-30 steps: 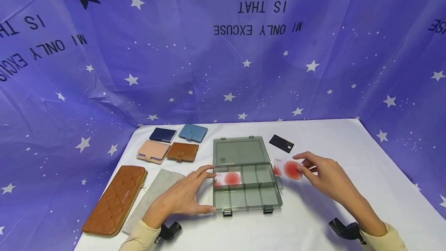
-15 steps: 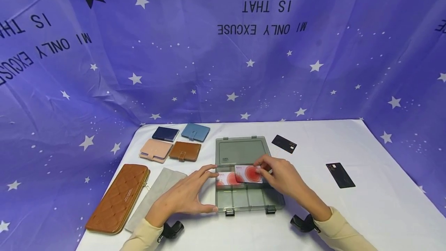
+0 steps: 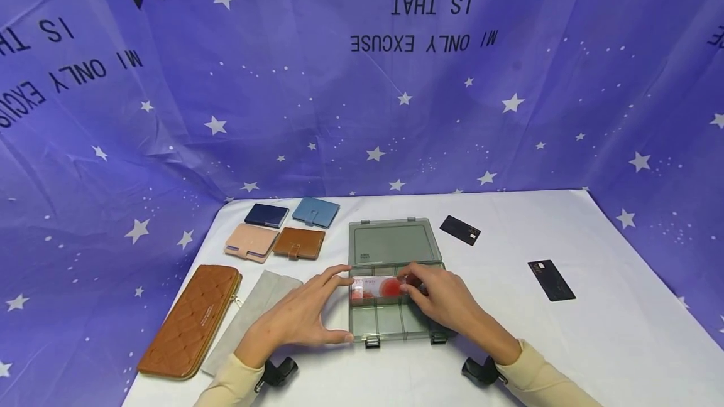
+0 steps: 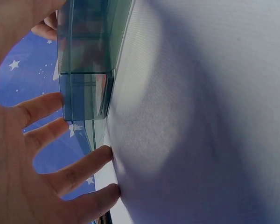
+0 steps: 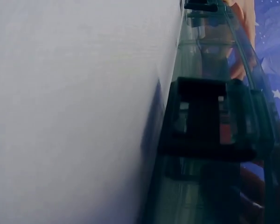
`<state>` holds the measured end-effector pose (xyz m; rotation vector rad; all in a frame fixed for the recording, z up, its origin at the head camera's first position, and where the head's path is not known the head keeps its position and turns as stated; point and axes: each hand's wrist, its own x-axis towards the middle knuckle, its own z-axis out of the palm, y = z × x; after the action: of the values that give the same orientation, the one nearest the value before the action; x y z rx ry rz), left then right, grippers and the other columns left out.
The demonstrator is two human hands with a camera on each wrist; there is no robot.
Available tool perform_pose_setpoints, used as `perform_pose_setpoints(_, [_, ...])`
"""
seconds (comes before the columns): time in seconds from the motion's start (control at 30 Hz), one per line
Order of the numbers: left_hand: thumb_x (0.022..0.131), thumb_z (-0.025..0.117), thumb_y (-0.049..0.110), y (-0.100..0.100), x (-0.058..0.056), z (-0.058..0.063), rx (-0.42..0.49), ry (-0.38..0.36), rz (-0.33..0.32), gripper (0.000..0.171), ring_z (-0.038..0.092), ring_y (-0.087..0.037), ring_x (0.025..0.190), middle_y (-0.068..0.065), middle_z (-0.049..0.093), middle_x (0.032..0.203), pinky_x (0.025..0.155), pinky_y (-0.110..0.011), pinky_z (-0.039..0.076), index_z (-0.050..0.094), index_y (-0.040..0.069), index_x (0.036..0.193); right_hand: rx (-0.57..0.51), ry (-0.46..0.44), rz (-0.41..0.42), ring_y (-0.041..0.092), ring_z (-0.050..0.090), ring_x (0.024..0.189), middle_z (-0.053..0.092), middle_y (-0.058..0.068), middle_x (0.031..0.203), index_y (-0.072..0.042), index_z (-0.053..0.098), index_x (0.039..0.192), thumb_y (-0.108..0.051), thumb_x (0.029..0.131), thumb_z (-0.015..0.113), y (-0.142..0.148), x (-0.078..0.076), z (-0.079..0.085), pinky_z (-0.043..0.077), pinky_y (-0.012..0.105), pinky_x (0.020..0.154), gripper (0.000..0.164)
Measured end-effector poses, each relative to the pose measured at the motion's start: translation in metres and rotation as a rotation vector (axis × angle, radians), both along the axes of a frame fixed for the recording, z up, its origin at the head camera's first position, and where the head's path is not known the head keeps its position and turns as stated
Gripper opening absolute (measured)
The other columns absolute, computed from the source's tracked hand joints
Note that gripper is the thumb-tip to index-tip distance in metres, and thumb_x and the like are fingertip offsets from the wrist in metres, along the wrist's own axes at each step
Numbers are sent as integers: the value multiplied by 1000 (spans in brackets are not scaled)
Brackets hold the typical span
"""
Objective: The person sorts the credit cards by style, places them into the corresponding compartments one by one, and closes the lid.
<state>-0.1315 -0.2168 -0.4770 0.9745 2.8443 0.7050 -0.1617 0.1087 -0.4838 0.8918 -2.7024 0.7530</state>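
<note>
**Both hands at the grey divided box, card going into the back row**

Landmark: the box [image 3: 396,306], a smoky see-through plastic case with compartments, lying open on the white worktop [image 3: 565,344], lid [image 3: 394,242] folded flat behind it.

- Left hand [image 3: 300,316]: fingers spread and fairly straight, thumb at the box's front left corner, forefinger tip at its back left edge. It steadies the box, nothing enclosed; grip released. The left wrist view shows the fingers [image 4: 70,172] splayed beside the box wall [image 4: 84,93].
- Right hand [image 3: 444,303]: lies over the right part of the box, fingertips pinching the right end of a white card with red circles [image 3: 376,286]; grip grasping the card.
- The card sits in the back row of the box, left of the right hand, stretching toward the left forefinger. Cannot tell whether it lies flat on the floor of the compartment.
- Right wrist view: a black latch [image 5: 210,116] on the box front, close up; red shows through the wall.

Around the box:
- Left: grey pouch [image 3: 251,316], then long brown quilted wallet [image 3: 192,322].
- Behind left: four small wallets — navy [image 3: 266,215], blue [image 3: 315,212], pink [image 3: 251,242], brown [image 3: 298,243].
- Right: two black cards, one behind [image 3: 460,230], one farther out [image 3: 551,280].
</note>
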Motion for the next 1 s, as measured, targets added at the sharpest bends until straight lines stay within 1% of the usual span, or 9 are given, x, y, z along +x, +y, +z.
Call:
perform_pose_setpoints(0.1, [82,83,70,0,0,1,0,2,1,96,55,-32,142,-5,34,173,101,-56,57,50,22,158,48,-25,1,15,75,104,79,-4,115,-20,74,130,-33,104,75,-2,3,-1,63,42,83,29])
perform_pose_setpoints(0.2, [83,83,69,0,0,1,1,-2,0,95,55,-32,142,-5,35,173,101,-56,57,50,21,158,97,-58,33,25,71,121,74,3,131,-15,69,142,-40,107,68,-4,7,-3,61,50,96,43])
perform_pose_setpoints(0.3, [83,83,69,0,0,1,1,-15,1,95,54,-32,143,-5,34,173,101,-57,56,50,21,158,138,-58,99,29,69,125,72,7,135,-10,65,147,-43,110,63,-5,10,-4,58,51,101,50])
perform_pose_setpoints(0.43, [83,83,69,0,-1,1,-1,-28,4,95,53,-33,144,-4,34,173,101,-58,56,50,21,158,169,-43,164,28,69,125,72,7,135,-9,65,147,-43,111,60,-5,12,-3,57,49,104,50])
perform_pose_setpoints(0.6, [83,83,68,1,-1,1,7,-22,-1,95,54,-33,143,-5,35,173,100,-58,57,51,20,158,171,-139,195,27,64,133,68,5,142,-12,62,152,-45,112,55,2,10,5,54,51,109,52])
perform_pose_setpoints(0.67, [83,83,68,0,0,0,9,-15,-3,94,54,-33,143,-5,35,172,100,-57,57,51,20,157,163,-156,195,27,62,136,67,4,144,-13,61,152,-46,112,56,6,8,10,53,51,111,52])
perform_pose_setpoints(0.73, [83,83,68,0,0,-1,10,-7,-8,94,55,-32,142,-4,35,172,99,-57,57,51,20,157,143,-140,183,28,62,136,67,5,145,-12,62,151,-43,111,59,13,4,15,53,51,110,50])
perform_pose_setpoints(0.87, [84,82,69,0,1,-2,8,2,-12,93,55,-30,142,-2,35,172,99,-55,58,51,20,157,92,-73,113,29,64,133,69,8,141,-10,64,148,-34,107,69,33,-4,26,54,52,108,47])
perform_pose_setpoints(1.0, [84,81,71,0,1,-1,-3,6,-2,94,55,-29,142,1,34,172,94,-55,59,51,22,158,37,-18,43,33,66,130,70,9,138,-9,66,145,-23,102,77,58,-10,30,54,56,106,47])
